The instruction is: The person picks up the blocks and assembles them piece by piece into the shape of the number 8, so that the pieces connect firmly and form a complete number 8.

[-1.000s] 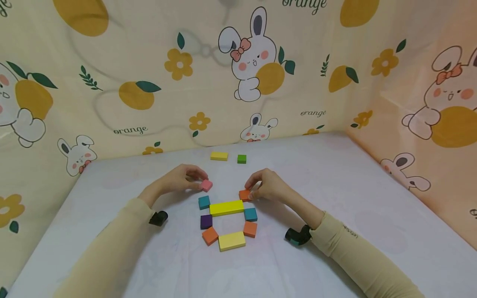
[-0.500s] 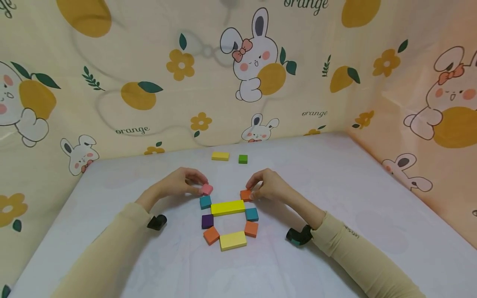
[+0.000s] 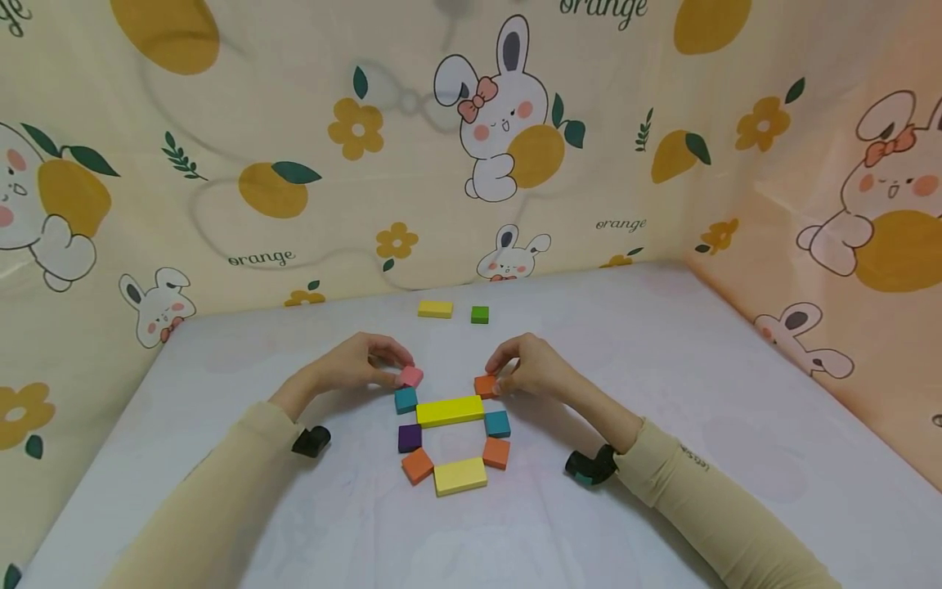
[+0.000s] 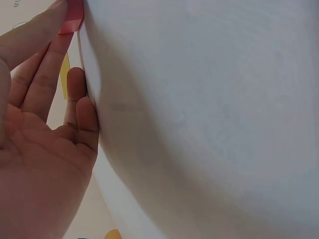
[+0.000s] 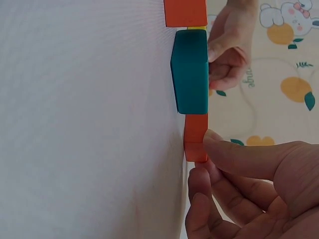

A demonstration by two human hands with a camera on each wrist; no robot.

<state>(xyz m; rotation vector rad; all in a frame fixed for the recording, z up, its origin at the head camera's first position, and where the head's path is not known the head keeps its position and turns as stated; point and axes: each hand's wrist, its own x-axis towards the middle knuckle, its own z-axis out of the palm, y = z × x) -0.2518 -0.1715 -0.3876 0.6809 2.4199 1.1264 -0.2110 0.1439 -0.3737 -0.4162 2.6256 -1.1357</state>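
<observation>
Between thumb and fingertips my left hand (image 3: 361, 361) pinches a pink block (image 3: 410, 376), which sits just behind a teal block (image 3: 405, 400) at the left. In the left wrist view the same pink block (image 4: 74, 17) shows at the top edge. My right hand (image 3: 533, 366) pinches an orange block (image 3: 485, 386) near the right end of a long yellow block (image 3: 450, 411). The right wrist view shows thumb and fingers on that orange block (image 5: 196, 142), beyond a teal block (image 5: 192, 72).
Below the long block, a purple block (image 3: 410, 438), orange blocks (image 3: 418, 465), another teal block (image 3: 497, 424) and a pale yellow block (image 3: 459, 476) form a ring. Farther back lie a yellow block (image 3: 435, 309) and a green block (image 3: 480, 314). A patterned cloth wall (image 3: 412, 188) stands behind.
My left hand has brought the pink block nearer to me, up to the teal block, and turned it slightly. The right hand stays on its orange block.
</observation>
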